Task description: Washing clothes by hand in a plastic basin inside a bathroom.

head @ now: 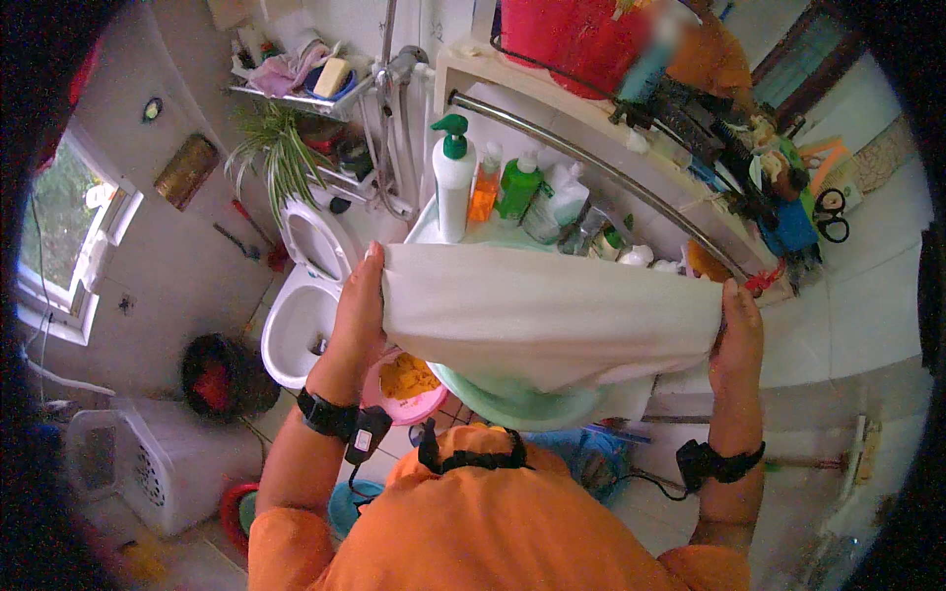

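A pale cream cloth (547,303) is stretched wide in front of me between both hands. My left hand (361,306) grips its left end, thumb on top. At the right end, my right hand (737,332) pinches the corner in the same way. The cloth's lower edge hangs over a light green basin (510,402), hiding most of the basin's inside. Behind the cloth, a white pump bottle with a green top (453,181) stands among an orange bottle (485,188) and a green bottle (519,188).
A metal rail (599,170) curves along a shelf crowded with brushes and scissors (833,214). To the left are an open white toilet (295,318), a spider plant (277,148) and a white plastic laundry basket (170,465). A pink basin (406,414) with orange contents sits on the floor.
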A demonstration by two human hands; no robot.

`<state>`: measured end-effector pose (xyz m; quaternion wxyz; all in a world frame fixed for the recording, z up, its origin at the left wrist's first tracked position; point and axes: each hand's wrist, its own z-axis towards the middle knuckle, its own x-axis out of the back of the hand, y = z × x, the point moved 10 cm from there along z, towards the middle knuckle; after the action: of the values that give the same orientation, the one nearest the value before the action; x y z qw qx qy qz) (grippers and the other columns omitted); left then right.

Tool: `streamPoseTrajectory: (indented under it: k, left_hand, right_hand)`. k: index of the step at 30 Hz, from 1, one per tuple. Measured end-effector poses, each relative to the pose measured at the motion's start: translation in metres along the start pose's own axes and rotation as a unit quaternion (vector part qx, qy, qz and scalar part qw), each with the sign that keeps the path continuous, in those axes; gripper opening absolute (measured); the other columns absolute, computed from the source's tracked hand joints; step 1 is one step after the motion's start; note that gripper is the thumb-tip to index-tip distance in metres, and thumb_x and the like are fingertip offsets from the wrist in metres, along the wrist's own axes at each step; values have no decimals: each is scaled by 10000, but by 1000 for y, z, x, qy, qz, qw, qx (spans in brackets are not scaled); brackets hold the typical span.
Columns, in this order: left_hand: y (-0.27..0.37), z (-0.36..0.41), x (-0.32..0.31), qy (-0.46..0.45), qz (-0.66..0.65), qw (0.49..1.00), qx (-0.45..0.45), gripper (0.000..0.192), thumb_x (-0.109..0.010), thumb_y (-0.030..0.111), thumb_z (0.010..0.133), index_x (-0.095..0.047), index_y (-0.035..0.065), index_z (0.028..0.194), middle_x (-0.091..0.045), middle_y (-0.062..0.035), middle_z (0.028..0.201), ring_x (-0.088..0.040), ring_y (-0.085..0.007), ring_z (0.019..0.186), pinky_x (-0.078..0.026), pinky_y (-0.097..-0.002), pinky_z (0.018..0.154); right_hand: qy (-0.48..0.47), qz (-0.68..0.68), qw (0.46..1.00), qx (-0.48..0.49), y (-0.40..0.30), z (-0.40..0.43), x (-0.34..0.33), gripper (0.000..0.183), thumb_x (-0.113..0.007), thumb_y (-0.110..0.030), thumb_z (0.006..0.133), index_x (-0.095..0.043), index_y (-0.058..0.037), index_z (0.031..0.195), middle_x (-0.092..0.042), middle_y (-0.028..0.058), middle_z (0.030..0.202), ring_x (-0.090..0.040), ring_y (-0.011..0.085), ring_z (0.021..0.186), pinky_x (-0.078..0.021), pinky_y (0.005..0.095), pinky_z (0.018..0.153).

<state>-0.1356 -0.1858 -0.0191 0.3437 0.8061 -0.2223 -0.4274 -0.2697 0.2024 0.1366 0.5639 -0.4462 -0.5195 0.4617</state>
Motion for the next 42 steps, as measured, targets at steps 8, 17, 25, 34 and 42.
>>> streamPoseTrajectory:
  k: [8, 17, 25, 34, 42]
  left_hand:
    - [6, 1, 10, 36, 93, 992, -79, 438, -371, 417, 942, -527, 11, 992, -599, -105, 903, -591, -175, 787, -484, -313, 748]
    - [-13, 19, 28, 51, 6, 998, -32, 426, -415, 415, 929, -522, 12, 1018, -600, -117, 941, -605, -205, 831, -485, -320, 770]
    - [-19, 20, 14, 40, 4, 999, -28, 414, -403, 405, 932, -528, 22, 1025, -595, -112, 926, -599, -195, 816, -493, -327, 751]
    - [-66, -32, -122, -285, 245, 924, -64, 361, -478, 298, 922, -519, 20, 1149, -578, -80, 1010, -566, -210, 889, -455, -328, 789]
    - [-95, -20, -71, -289, 689, 647, -156, 366, -590, 264, 816, -571, 34, 1100, -576, -193, 1092, -542, -356, 1020, -413, -418, 913]
  right_hand:
    - [-1, 83, 995, -51, 41, -5, 8, 363, -515, -309, 902, -533, -14, 1112, -575, 67, 1010, -542, 165, 910, -438, 305, 815]
    - [-25, 34, 999, -33, 51, -16, 6, 298, -506, -312, 915, -544, -43, 1039, -584, 30, 959, -558, 124, 876, -456, 276, 783]
    - [-42, -25, 996, -77, 79, -28, -10, 330, -493, -389, 902, -554, -65, 909, -497, -33, 756, -444, 90, 665, -381, 252, 578]
    - [-361, -274, 891, 34, 117, -57, -84, 402, -560, -198, 843, -487, -8, 1190, -505, 121, 1169, -488, 226, 1089, -391, 341, 933]
    - [-194, -500, 790, 297, 34, -2, -96, 557, -566, -83, 774, -373, 55, 1278, -343, 215, 1362, -366, 360, 1235, -289, 413, 1043]
